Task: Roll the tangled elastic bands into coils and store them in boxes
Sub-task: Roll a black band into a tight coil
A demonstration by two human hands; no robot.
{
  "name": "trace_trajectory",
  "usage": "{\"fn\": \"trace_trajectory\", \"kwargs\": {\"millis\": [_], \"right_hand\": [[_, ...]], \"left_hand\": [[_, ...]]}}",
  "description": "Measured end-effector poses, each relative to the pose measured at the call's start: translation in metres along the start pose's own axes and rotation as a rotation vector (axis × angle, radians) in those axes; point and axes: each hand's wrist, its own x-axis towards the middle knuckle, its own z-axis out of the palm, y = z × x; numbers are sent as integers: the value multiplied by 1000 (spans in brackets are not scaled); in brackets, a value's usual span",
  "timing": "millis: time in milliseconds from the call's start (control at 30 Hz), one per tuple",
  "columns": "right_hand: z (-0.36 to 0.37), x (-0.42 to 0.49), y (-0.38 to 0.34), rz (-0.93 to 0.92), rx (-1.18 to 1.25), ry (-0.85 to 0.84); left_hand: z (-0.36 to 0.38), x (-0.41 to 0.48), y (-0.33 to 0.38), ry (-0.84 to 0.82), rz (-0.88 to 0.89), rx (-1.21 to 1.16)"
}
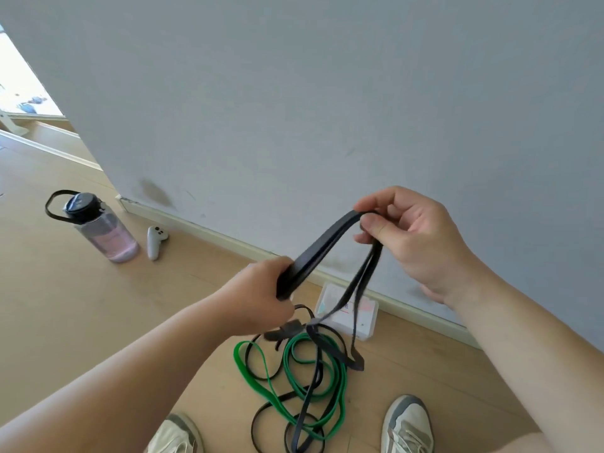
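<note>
A dark grey elastic band point(322, 241) stretches between my two hands above the floor. My left hand point(261, 294) grips one doubled end of it. My right hand point(408, 237) pinches the other end between thumb and fingers, and two strands hang from there down to the floor. Below lies a tangle of a green band point(307, 364) and black bands point(284, 416) on the wooden floor. A clear plastic box point(348, 310) with a white label sits against the skirting board behind the tangle.
A grey wall point(327, 109) rises right ahead. A clear water bottle point(101, 230) with a black lid and a white controller point(154, 241) stand to the left on the floor. My two shoes point(407, 426) flank the tangle at the bottom.
</note>
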Motion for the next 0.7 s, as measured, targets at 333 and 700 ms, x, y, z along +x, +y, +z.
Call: {"fn": "trace_trajectory", "kwargs": {"millis": [333, 700], "right_hand": [[-24, 1, 36, 385, -235, -349], [15, -2, 7, -4, -65, -250]], "left_hand": [[-33, -12, 28, 446, 144, -498], [-19, -10, 31, 288, 221, -314]]}}
